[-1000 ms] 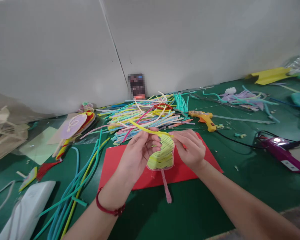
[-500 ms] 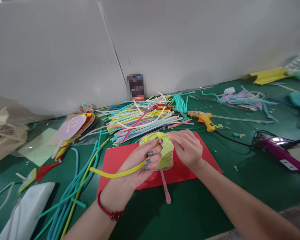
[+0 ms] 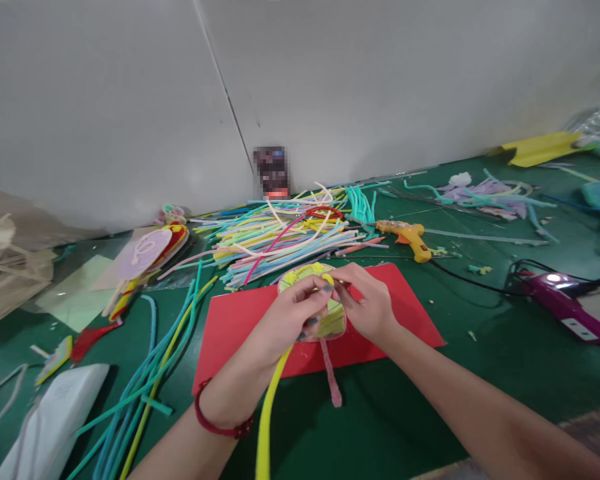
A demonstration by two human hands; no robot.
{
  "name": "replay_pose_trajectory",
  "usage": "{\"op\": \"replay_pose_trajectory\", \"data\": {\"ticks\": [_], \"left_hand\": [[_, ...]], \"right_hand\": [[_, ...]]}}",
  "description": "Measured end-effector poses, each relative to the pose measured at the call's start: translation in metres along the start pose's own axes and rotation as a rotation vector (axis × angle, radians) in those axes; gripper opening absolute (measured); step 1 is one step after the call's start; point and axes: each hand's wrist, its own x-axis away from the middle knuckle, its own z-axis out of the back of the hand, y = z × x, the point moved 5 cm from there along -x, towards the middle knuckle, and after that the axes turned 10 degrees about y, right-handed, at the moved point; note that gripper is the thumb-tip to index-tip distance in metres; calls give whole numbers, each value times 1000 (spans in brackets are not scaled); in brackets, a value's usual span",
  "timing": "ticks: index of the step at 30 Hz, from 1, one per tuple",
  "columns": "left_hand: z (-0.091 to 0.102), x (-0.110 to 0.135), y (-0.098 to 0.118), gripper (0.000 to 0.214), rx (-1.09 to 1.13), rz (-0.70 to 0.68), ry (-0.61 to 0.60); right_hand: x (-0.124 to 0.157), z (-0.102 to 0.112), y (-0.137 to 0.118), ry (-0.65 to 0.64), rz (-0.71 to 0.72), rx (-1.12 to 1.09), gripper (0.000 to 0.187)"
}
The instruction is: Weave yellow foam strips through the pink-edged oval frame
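Observation:
Both hands hold a small fan-shaped craft piece (image 3: 333,319), yellow-green with a pink rim and a pink fuzzy handle (image 3: 331,379) hanging down, above a red sheet (image 3: 230,333). My left hand (image 3: 293,315) is closed on the piece and on a long yellow fuzzy strip (image 3: 266,420) that trails down toward me. My right hand (image 3: 364,303) pinches the piece's upper right edge, its fingertips meeting the left hand's.
A heap of coloured fuzzy strips (image 3: 285,237) lies behind the red sheet, with more teal and yellow strips (image 3: 150,373) at the left. A yellow glue gun (image 3: 410,239) and a purple tool (image 3: 563,297) with cable sit right. Finished fans (image 3: 147,257) lie at left.
The yellow strip's free end swung from up-left, over to the left, then down toward me. My left hand turned over the piece and both hands drew closer at its top.

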Motion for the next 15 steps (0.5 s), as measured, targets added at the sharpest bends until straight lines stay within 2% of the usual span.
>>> {"op": "replay_pose_trajectory", "data": {"ticks": [4,12,15], "left_hand": [[6,-5,-2,13,-159,-19,118],[11,-4,5,16,-591,-331,353],[10,-3,4,15,-721,-398,340]], "right_hand": [[1,-2,9,-57,-176,-64,11],[4,-4,19,-140,-371,-178,11],[3,-5,21,-178,-399,-188,12]]}}
